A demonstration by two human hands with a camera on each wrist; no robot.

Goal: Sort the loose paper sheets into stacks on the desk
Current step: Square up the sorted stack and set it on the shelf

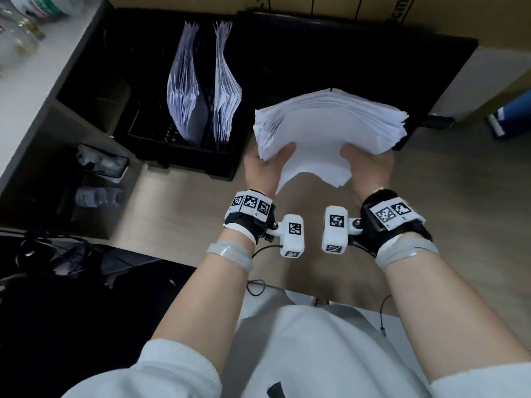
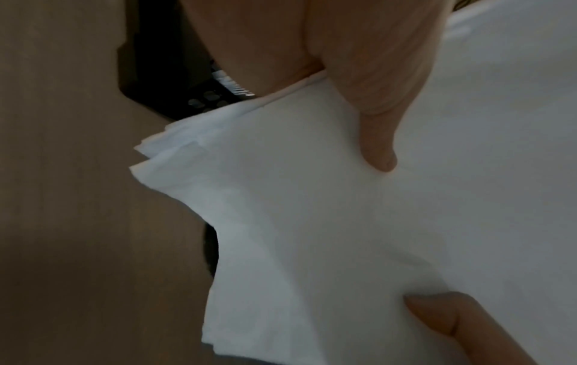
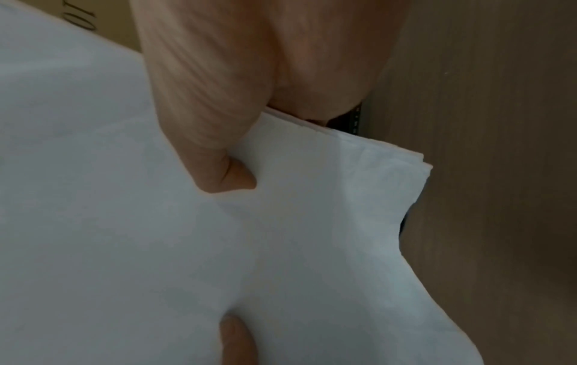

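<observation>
Thick paper pile (image 1: 330,124) held above desk (image 1: 178,208), near edge gripped by left hand (image 1: 263,168) and right hand (image 1: 370,168), sheets fanned away.

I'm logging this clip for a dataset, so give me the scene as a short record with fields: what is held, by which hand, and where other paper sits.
held item: thick stack of white paper, its near edge drooping between the hands
left hand: grips the stack's near left corner, thumb on top
right hand: grips the near right corner, thumb on top
stack position: raised above the wooden desk
other paper: two upright bundles in a black crate, left of the held stack
</observation>
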